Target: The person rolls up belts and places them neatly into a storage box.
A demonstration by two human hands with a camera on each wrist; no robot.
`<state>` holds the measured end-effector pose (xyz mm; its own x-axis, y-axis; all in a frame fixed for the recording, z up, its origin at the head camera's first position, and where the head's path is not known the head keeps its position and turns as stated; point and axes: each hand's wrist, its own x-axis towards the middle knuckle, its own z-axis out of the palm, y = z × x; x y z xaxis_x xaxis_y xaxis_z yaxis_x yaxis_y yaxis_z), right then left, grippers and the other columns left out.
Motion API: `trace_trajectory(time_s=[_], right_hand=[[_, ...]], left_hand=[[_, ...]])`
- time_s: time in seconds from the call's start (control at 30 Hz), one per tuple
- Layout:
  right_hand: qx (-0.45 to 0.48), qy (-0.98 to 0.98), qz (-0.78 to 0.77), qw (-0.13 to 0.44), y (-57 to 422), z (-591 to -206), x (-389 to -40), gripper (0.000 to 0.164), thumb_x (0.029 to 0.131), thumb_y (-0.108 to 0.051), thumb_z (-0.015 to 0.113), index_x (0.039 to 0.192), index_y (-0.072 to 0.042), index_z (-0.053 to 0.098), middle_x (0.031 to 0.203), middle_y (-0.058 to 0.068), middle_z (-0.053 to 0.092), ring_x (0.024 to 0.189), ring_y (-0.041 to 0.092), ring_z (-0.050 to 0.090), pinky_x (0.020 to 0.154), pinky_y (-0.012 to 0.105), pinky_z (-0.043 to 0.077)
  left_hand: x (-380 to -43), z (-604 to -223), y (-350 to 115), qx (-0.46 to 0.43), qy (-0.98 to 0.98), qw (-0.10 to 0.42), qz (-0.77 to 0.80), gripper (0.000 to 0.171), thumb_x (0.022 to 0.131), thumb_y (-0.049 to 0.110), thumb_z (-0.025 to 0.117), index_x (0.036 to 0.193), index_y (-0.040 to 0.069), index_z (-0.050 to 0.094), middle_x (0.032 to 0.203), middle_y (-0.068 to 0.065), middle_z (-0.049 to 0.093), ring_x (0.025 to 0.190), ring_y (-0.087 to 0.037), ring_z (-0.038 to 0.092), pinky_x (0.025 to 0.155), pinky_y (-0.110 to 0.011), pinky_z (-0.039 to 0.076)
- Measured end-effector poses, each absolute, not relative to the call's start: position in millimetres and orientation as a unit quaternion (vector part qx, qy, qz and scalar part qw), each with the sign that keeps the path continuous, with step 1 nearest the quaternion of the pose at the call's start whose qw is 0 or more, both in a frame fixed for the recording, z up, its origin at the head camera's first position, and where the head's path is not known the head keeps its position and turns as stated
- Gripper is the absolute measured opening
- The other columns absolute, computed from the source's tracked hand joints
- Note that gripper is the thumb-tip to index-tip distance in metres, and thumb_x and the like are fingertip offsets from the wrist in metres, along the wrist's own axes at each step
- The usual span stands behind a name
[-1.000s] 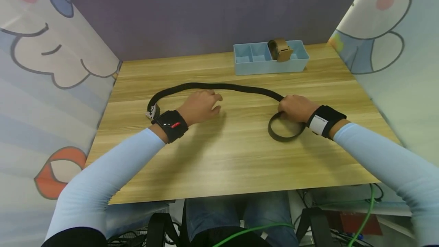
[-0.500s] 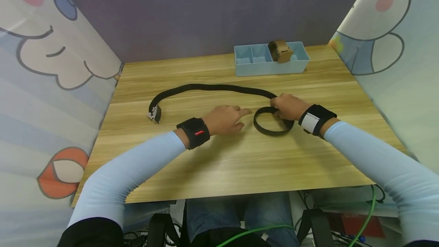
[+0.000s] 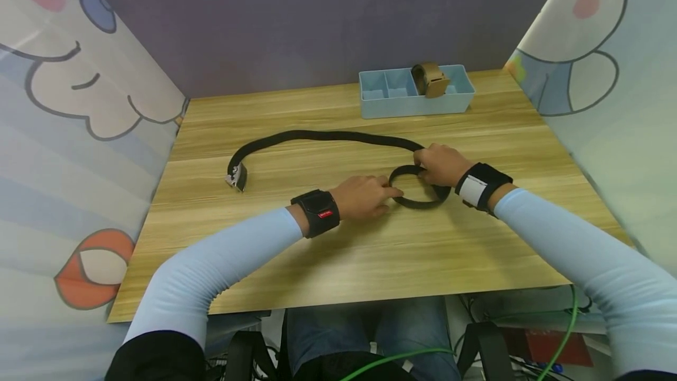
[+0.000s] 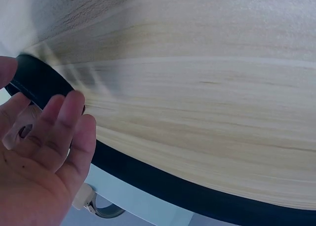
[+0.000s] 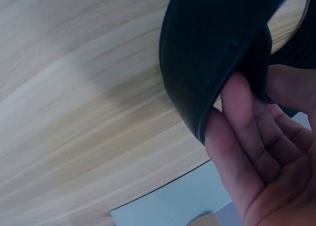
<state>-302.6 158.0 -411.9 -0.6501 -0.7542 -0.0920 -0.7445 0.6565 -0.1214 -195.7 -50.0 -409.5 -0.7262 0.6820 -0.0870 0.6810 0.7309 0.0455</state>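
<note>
A black belt (image 3: 338, 135) arcs across the wooden table, its metal buckle (image 3: 237, 177) lying at the left end. Its other end is rolled into a loop (image 3: 420, 204) standing on edge. My right hand (image 3: 443, 164) grips the belt at the loop's upper right, thumb on one side and fingers on the other in the right wrist view. My left hand (image 3: 365, 197) is at the loop's left side, its index finger reaching over the rim. In the left wrist view its fingers (image 4: 69, 122) are loosely bent beside the band (image 4: 39, 77); whether they touch it is unclear.
A light blue divided tray (image 3: 388, 109) stands at the table's back right, with a brown watch-like item on a cushion (image 3: 435, 80) in it. Printed fabric walls (image 3: 132, 69) flank the table. A green cable (image 3: 568, 328) hangs below the front edge.
My left hand has moved right, from near the buckle to the loop's left side. My right hand has shifted slightly left with the loop, still gripping the belt.
</note>
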Motion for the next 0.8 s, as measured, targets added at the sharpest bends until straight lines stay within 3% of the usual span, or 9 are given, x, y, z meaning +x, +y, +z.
trace_trajectory(time_s=[0.27,0.43,0.6,0.7,0.8], right_hand=[[-0.369,0.925,-0.039,0.08,156.9,-409.0,-300.8,0.022,0.077,-0.014,0.071,0.093,-0.005,0.06,0.074,0.01,0.064,0.058,0.019,0.058,0.05,0.035,0.046],[-0.344,0.933,-0.038,0.099,157.3,-407.5,-301.1,0.02,0.079,-0.017,0.067,0.095,-0.009,0.057,0.065,0.005,0.057,0.055,0.018,0.052,0.046,0.032,0.039],[-0.325,0.937,-0.042,0.118,156.6,-408.0,-301.3,0.023,0.08,-0.019,0.063,0.1,-0.01,0.056,0.063,0.004,0.053,0.053,0.018,0.049,0.045,0.032,0.036],[-0.312,0.941,-0.049,0.124,152.5,-408.1,-299.3,0.025,0.08,-0.019,0.063,0.102,-0.01,0.057,0.072,0.007,0.059,0.058,0.02,0.052,0.046,0.034,0.039],[-0.297,0.944,-0.06,0.131,147.6,-407.5,-296.0,0.025,0.08,-0.019,0.061,0.102,-0.008,0.058,0.078,0.009,0.062,0.059,0.021,0.054,0.046,0.034,0.04]], left_hand=[[-195.6,-415.9,-48.6,0.365,0.93,0.033,0.019,0.044,0.088,0.032,0.06,0.131,0.026,0.053,0.115,-0.005,0.058,0.094,-0.013,0.057,0.069,-0.027,0.05],[-194.8,-413.7,-45.5,0.361,0.932,0.029,0.018,0.042,0.088,0.031,0.059,0.129,0.025,0.055,0.114,-0.005,0.059,0.094,-0.013,0.057,0.069,-0.027,0.05],[-196.8,-411.9,-39.2,0.335,0.94,0.043,0.051,0.034,0.09,0.034,0.057,0.122,0.024,0.061,0.108,-0.004,0.061,0.083,-0.011,0.058,0.064,-0.026,0.049],[-201.2,-413.6,-33.7,0.319,0.944,0.039,0.082,0.025,0.093,0.037,0.052,0.105,0.023,0.069,0.09,0.001,0.062,0.072,-0.009,0.054,0.058,-0.023,0.045],[-206.0,-415.4,-27.8,0.306,0.946,0.017,0.107,0.032,0.095,0.037,0.048,0.074,0.02,0.065,0.066,0.006,0.052,0.059,-0.008,0.046,0.05,-0.021,0.036]])
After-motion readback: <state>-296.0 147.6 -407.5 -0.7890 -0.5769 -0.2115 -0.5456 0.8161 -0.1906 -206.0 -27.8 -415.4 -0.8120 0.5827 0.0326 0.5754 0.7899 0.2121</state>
